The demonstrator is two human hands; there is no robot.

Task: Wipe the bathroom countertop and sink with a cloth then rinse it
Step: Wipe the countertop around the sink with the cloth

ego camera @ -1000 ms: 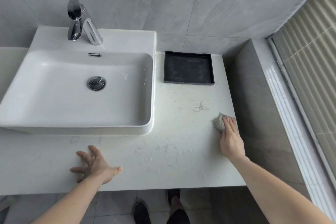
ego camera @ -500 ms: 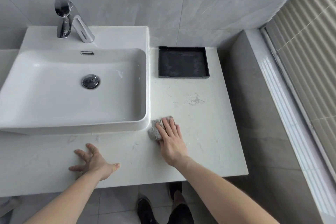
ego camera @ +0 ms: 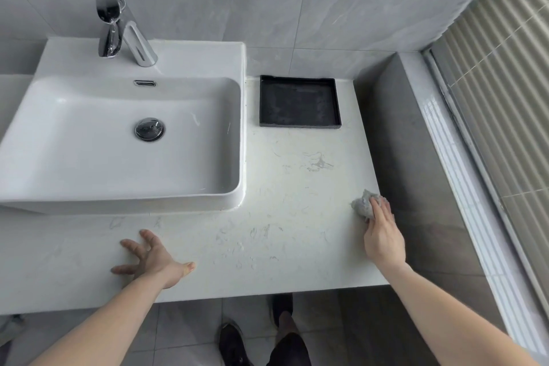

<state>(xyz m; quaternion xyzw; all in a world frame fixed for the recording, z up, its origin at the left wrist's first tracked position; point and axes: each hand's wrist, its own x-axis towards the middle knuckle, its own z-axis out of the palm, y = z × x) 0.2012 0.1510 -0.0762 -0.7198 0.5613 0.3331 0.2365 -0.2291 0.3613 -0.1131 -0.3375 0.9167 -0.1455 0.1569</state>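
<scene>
A white marble-look countertop [ego camera: 267, 232] carries a white rectangular sink [ego camera: 118, 140] with a chrome faucet [ego camera: 118, 30] and a chrome drain plug [ego camera: 149, 129]. My right hand [ego camera: 383, 235] presses a crumpled grey cloth [ego camera: 363, 205] flat against the countertop at its right edge, fingers straight over the cloth. My left hand [ego camera: 151, 261] rests on the countertop in front of the sink with its fingers spread, holding nothing.
A black square tray [ego camera: 299, 101] sits at the back of the countertop, right of the sink. A grey tiled ledge [ego camera: 416, 157] and a window with blinds [ego camera: 505, 83] bound the right side. My feet [ego camera: 237, 342] stand on the tiled floor below.
My right hand slid the cloth from the sink's front right corner back across to the countertop's right edge. My left hand stayed planted in front of the sink.
</scene>
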